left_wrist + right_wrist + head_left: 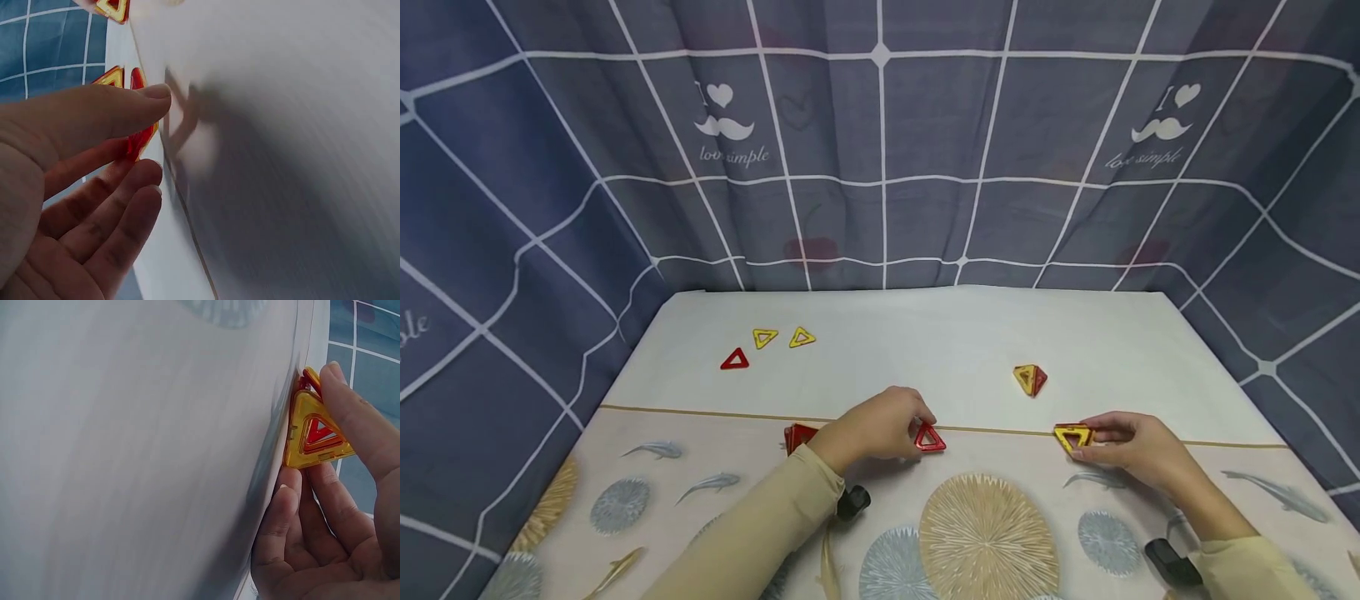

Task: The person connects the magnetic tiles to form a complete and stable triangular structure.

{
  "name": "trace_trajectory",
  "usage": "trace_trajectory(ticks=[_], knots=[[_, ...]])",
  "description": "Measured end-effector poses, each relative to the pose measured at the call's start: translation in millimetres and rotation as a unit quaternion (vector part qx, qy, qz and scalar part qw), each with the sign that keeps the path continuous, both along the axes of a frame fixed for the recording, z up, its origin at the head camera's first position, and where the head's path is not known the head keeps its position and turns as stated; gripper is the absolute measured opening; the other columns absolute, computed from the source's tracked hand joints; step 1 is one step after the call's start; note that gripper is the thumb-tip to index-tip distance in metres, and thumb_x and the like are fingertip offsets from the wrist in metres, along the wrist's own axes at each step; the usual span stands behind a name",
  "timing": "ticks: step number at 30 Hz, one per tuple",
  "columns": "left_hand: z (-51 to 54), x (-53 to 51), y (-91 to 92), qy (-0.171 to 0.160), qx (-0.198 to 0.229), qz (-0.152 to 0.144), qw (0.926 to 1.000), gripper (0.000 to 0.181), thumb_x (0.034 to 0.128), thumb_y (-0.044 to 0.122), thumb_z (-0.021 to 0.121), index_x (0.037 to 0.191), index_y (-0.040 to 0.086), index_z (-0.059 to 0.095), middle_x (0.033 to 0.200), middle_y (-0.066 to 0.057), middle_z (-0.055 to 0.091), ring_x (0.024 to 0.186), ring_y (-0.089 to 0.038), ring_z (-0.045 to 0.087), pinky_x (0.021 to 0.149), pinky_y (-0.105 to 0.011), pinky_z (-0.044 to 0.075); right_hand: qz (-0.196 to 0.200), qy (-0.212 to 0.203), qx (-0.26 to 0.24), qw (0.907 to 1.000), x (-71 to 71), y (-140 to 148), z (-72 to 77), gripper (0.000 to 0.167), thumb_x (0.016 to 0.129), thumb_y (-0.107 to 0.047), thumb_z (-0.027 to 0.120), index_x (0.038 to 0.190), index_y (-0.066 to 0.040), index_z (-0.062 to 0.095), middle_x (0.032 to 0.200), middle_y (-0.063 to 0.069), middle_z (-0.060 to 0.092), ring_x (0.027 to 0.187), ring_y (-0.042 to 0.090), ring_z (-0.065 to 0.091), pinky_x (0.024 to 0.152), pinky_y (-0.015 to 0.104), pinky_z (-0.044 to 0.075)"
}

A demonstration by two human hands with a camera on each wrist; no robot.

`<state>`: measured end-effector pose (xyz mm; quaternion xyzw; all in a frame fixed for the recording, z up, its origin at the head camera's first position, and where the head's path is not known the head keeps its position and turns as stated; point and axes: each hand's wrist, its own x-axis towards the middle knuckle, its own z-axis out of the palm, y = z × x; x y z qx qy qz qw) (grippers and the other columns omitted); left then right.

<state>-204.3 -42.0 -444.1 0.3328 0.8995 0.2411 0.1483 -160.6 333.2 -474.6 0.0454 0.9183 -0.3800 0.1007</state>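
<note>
Between the thumb and fingers of my left hand [880, 425] is a red triangular magnetic tile [939, 445], held just above the table near the brown line. In the left wrist view the thumb covers part of this tile [139, 140]. My right hand [1138, 450] pinches a small joined piece of yellow and red triangular tiles [1073, 428]; its yellow face [300, 428] shows in the right wrist view, with red behind. Beyond the right hand, a yellow and red tile pyramid [1037, 381] stands on the white surface. Red tiles [797, 435] lie beside the left forearm, partly hidden by it.
Two yellow triangular tiles, a left one [757, 337] and a right one [803, 341], lie at the back left with a red triangular tile [734, 367]. The table covering [880, 333] ends at a grey-blue checked curtain [925, 217] that surrounds the back and sides.
</note>
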Motion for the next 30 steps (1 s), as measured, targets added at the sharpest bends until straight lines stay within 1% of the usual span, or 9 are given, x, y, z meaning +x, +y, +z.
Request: trace_trajectory(ticks=[2,6,9,16,22,25,27,29,30], knots=[[-0.2,-1.0,0.8,-0.008,-0.007,0.005,0.9999,0.043,0.0730,0.011,0.090,0.114,0.007,0.076,0.095,0.005,0.061,0.080,-0.007,0.053,0.072,-0.020,0.045,0.000,0.000,0.000,1.0000,0.6,0,0.2,0.069,0.073,-0.036,0.091,0.122,0.006,0.066,0.100,0.008,0.069,0.087,0.018,0.061,0.067,0.024,0.052],[-1.0,-3.3,0.5,-0.022,-0.005,0.005,0.9997,0.042,0.0736,0.009,0.091,0.113,0.006,0.077,0.096,0.005,0.062,0.083,-0.011,0.058,0.073,-0.021,0.046,0.000,0.004,-0.002,1.0000,2.4,-1,0.3,0.068,0.074,-0.036,0.091,0.121,0.007,0.066,0.099,0.008,0.069,0.088,0.018,0.062,0.067,0.024,0.052],[-2.4,-4.1,0.6,-0.021,-0.006,0.001,0.9998,0.040,0.0748,0.008,0.090,0.113,0.006,0.077,0.098,0.004,0.064,0.085,-0.014,0.059,0.075,-0.021,0.046,-0.002,0.006,-0.006,1.0000,3.5,-1,0.5,0.068,0.074,-0.035,0.091,0.121,0.007,0.066,0.099,0.008,0.069,0.087,0.018,0.062,0.067,0.024,0.052],[-7.8,-3.7,1.0,-0.020,-0.014,0.009,0.9997,0.037,0.0764,0.010,0.089,0.112,0.010,0.078,0.099,0.004,0.065,0.085,-0.011,0.056,0.078,-0.023,0.046,-0.004,0.006,0.000,1.0000,2.9,-2,-0.5,0.069,0.074,-0.037,0.091,0.122,0.006,0.066,0.101,0.008,0.069,0.088,0.018,0.061,0.067,0.025,0.052],[-10.4,-4.0,-1.2,-0.016,-0.009,0.012,0.9998,0.042,0.0748,0.012,0.090,0.114,0.015,0.077,0.111,0.005,0.064,0.090,-0.011,0.056,0.083,-0.024,0.047,0.010,0.023,0.018,0.9995,1.9,-5,-0.3,0.071,0.073,-0.039,0.091,0.124,0.004,0.065,0.104,0.010,0.068,0.091,0.020,0.061,0.069,0.025,0.051],[-5.1,-4.0,-7.6,-0.021,0.011,0.007,0.9997,0.044,0.0742,0.011,0.090,0.116,0.013,0.075,0.113,0.002,0.063,0.089,-0.014,0.058,0.080,-0.025,0.048,0.021,0.035,0.017,0.9990,1.4,-5,2.3,0.081,0.074,-0.038,0.091,0.134,0.005,0.057,0.113,0.016,0.065,0.097,0.026,0.061,0.072,0.030,0.051],[4.1,-4.6,-16.0,-0.017,0.032,0.000,0.9993,0.044,0.0759,0.010,0.088,0.117,0.009,0.074,0.114,-0.002,0.064,0.089,-0.016,0.061,0.078,-0.026,0.049,0.022,0.048,0.023,0.9983,0.8,-6,6.3,0.089,0.075,-0.039,0.090,0.141,0.005,0.049,0.121,0.022,0.060,0.102,0.032,0.060,0.075,0.036,0.051],[15.6,-6.1,-28.0,-0.006,0.061,0.003,0.9981,0.043,0.0779,0.010,0.086,0.118,0.008,0.073,0.114,-0.004,0.065,0.089,-0.019,0.063,0.076,-0.028,0.051,0.021,0.070,0.032,0.9968,0.3,-10,12.4,0.096,0.076,-0.041,0.089,0.145,0.005,0.042,0.127,0.026,0.055,0.106,0.038,0.058,0.077,0.044,0.051],[21.9,-7.0,-35.0,0.002,0.078,0.006,0.9969,0.042,0.0787,0.009,0.086,0.119,0.007,0.073,0.114,-0.005,0.065,0.088,-0.020,0.064,0.076,-0.030,0.052,0.018,0.087,0.039,0.9953,0.3,-12,16.0,0.097,0.076,-0.042,0.089,0.146,0.005,0.041,0.128,0.027,0.053,0.107,0.040,0.057,0.077,0.046,0.050]])
